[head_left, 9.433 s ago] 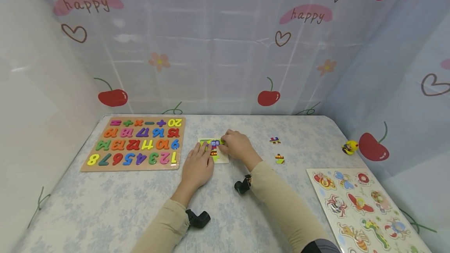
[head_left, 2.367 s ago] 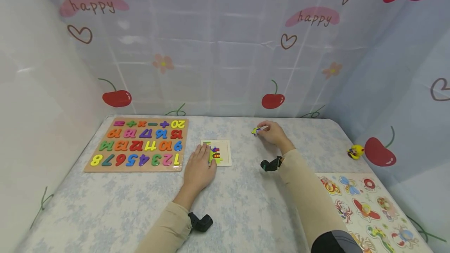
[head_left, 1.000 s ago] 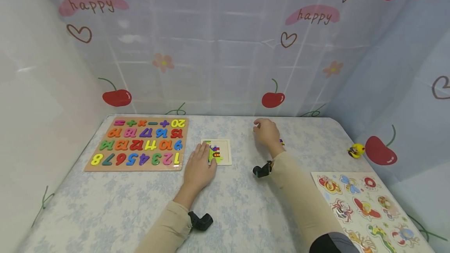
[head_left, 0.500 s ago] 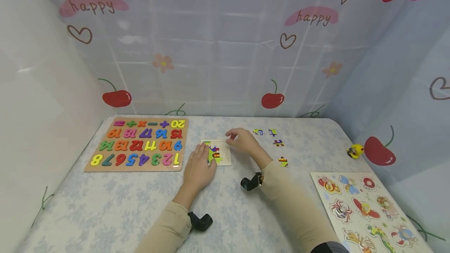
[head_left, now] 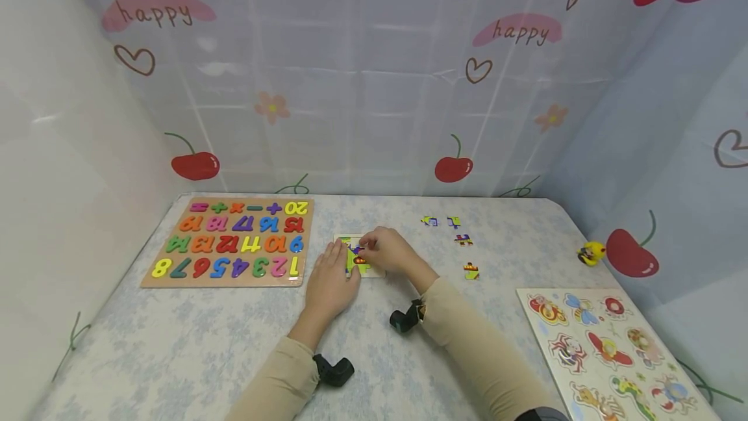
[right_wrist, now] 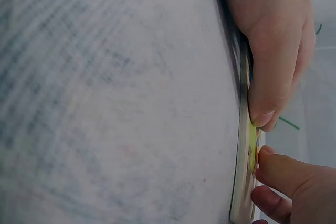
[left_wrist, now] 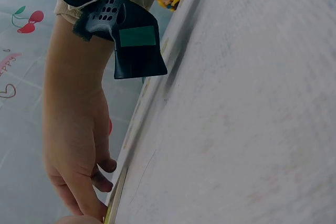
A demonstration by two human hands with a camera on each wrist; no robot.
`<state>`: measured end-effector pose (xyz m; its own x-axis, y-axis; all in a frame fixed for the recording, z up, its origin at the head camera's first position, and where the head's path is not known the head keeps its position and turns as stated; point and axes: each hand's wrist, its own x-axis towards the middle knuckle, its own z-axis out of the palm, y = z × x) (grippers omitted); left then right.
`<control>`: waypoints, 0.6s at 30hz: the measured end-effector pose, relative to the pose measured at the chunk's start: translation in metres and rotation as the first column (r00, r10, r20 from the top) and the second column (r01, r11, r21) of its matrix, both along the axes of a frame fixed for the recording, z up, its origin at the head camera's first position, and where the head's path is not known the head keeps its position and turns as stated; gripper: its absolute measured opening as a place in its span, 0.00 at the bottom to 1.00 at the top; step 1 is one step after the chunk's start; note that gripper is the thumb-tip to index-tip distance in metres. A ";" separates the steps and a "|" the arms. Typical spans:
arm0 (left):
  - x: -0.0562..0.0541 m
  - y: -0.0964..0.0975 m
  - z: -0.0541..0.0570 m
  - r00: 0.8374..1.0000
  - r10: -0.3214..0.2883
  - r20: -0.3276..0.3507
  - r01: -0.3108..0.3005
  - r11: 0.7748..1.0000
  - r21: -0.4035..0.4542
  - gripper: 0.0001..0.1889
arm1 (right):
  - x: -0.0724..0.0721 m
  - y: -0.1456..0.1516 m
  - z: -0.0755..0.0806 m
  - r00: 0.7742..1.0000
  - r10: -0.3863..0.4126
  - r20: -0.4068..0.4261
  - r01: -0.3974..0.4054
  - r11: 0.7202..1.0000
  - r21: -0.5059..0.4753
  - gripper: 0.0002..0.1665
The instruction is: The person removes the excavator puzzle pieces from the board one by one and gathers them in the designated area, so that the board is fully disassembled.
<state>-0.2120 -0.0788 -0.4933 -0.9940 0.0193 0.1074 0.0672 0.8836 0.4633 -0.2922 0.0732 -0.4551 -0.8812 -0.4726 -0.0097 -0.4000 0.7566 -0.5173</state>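
Observation:
My left hand (head_left: 330, 278) lies flat over the left side of a small framed jigsaw puzzle (head_left: 381, 273), with several colourful pieces inside. In the right wrist view the left thumb rests on the puzzle's yellow-green surface (right_wrist: 253, 148). My right hand (head_left: 393, 253) is bent over the puzzle's right half, thumb and fingertips pinching at a red-and-purple puzzle piece (head_left: 359, 260) that they partly cover. Its fingertips reach down to the puzzle frame (right_wrist: 241, 192). From the left wrist view, the right hand (left_wrist: 79, 140) shows from the side with its fingers curled down at the frame's edge.
Loose puzzle pieces lie to the right: two at the back (head_left: 430, 221), a purple one (head_left: 463, 240) and a yellow-green one (head_left: 471, 271). A number board (head_left: 228, 281) is at left, an insect puzzle board (head_left: 526, 317) at front right. A yellow bee toy (head_left: 591, 253) sits by the right edge.
My right hand has come from the loose pieces at the back right leftward onto the puzzle. Two more pieces lie loose than at the start. The left hand has stayed on the puzzle.

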 end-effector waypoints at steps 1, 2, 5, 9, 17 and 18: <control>0.000 0.000 0.000 1.000 0.000 -0.001 0.000 1.000 -0.003 0.34 | 0.000 0.000 -0.001 1.000 0.002 0.002 -0.002 1.000 -0.001 0.15; 0.000 0.000 0.000 1.000 0.000 -0.003 0.000 1.000 -0.006 0.34 | 0.000 -0.001 -0.001 1.000 0.004 0.001 -0.004 1.000 -0.003 0.15; 0.000 0.000 0.000 1.000 0.000 -0.006 0.000 1.000 -0.014 0.34 | -0.001 -0.002 -0.001 1.000 0.014 -0.009 -0.014 1.000 0.003 0.16; 0.000 0.000 0.000 1.000 -0.001 -0.002 0.001 1.000 -0.017 0.35 | 0.000 -0.004 0.000 1.000 0.024 -0.019 -0.023 1.000 0.012 0.15; -0.001 0.000 -0.001 1.000 -0.005 -0.010 0.005 1.000 -0.017 0.34 | -0.001 -0.005 -0.003 1.000 0.010 0.001 -0.010 0.999 -0.034 0.13; -0.001 0.000 -0.001 1.000 -0.005 -0.011 0.005 1.000 -0.018 0.34 | -0.001 -0.005 -0.003 1.000 0.004 0.012 -0.004 0.999 -0.048 0.12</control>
<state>-0.2127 -0.0790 -0.4945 -0.9926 0.0267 0.1182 0.0771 0.8915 0.4465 -0.2930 0.0681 -0.4584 -0.8793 -0.4762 0.0018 -0.3961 0.7295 -0.5576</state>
